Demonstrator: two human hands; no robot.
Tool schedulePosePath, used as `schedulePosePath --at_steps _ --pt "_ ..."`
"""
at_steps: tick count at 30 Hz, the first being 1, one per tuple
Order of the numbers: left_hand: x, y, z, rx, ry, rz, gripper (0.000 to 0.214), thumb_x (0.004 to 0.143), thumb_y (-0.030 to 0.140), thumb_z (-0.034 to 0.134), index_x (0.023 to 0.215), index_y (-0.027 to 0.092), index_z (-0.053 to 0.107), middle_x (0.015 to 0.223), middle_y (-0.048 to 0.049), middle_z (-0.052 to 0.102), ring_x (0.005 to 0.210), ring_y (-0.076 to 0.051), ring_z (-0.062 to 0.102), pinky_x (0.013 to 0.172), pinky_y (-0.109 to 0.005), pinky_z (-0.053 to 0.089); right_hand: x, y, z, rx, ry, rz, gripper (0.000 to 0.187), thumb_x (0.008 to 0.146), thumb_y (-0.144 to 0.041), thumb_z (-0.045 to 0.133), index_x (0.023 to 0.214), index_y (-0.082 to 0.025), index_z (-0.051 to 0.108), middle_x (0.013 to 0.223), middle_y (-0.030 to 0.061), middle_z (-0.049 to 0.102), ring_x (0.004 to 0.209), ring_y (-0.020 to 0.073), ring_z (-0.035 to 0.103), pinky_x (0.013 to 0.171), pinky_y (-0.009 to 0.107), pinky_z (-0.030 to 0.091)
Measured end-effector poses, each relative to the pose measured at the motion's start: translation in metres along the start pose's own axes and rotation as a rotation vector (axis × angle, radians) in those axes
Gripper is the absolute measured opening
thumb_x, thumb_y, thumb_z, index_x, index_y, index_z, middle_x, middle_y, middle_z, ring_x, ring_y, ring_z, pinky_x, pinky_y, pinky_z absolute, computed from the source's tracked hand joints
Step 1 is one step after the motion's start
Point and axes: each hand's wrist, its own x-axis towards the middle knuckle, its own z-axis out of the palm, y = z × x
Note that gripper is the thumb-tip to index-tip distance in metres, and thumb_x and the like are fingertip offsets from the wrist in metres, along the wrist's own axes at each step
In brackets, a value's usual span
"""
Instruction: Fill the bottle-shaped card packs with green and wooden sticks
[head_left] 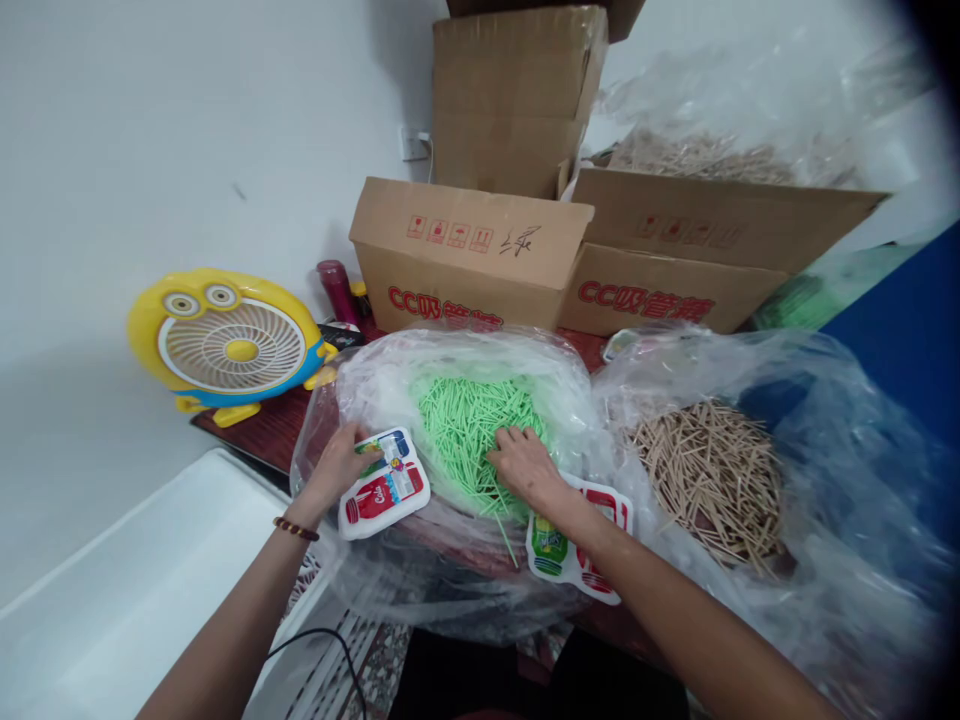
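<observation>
Cardboard boxes (469, 225) are standing along the back, while a yellow cartoon fan (241, 350) and a maroon bottle (337, 290) are occupying the far left. Brown sticks (709, 480) are lying heaped on clear plastic to the right. The right forearm is crossing over a second drink-printed pack (551, 550), hiding part of it.

Green sticks (472, 430) are piling up in the middle, inside an open clear plastic bag (375, 375). They are pointing every which way, though one loose stick (508, 540) is slanting out toward the person. The right hand (529, 465) is curling its fingers into the near right side of this heap; whether it is grasping any, I cannot tell. Just left of the heap, the left hand (341, 462) is holding a Cola-printed pack (382, 490) by its upper left side, its red picture slanting upward to the right.

Everything is resting on a reddish-brown desk (262, 425). A white tub (112, 580) is sitting at left, below a pale wall (187, 130).
</observation>
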Motion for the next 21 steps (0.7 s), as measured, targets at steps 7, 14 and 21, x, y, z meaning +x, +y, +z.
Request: schedulePosePath --at_steps 7,14,21 --pt "0.017 0.007 -0.024 0.044 -0.164 0.016 0.019 0.074 0.038 0.058 0.072 0.020 0.064 0.071 -0.0034 0.067 0.066 -0.021 0.062 0.058 -0.025 0.038 0.002 0.003 0.008 0.012 0.060 -0.018 0.020 0.089 -0.015 0.046 0.094 -0.016 0.065 0.104 0.0133 0.058 0.099 0.0265 0.046 0.082 0.039 0.031" --pt "0.014 0.005 -0.032 0.117 -0.185 0.067 0.024 0.081 0.039 0.054 0.076 0.025 0.072 0.079 -0.0059 0.073 0.079 -0.026 0.066 0.063 -0.026 0.039 0.003 0.018 0.014 0.190 0.062 0.062 0.019 0.089 -0.016 0.048 0.102 -0.018 0.062 0.114 0.0103 0.055 0.104 0.0248 0.045 0.086 0.037 0.032" --pt "-0.001 0.016 -0.046 0.133 -0.046 0.149 0.023 0.083 0.035 0.053 0.087 0.027 0.074 0.091 -0.0052 0.075 0.085 -0.025 0.066 0.072 -0.027 0.042 0.007 0.026 0.014 0.740 0.236 0.207 0.022 0.093 -0.028 0.041 0.084 -0.018 0.058 0.086 0.0043 0.061 0.088 0.0200 0.053 0.081 0.033 0.036"
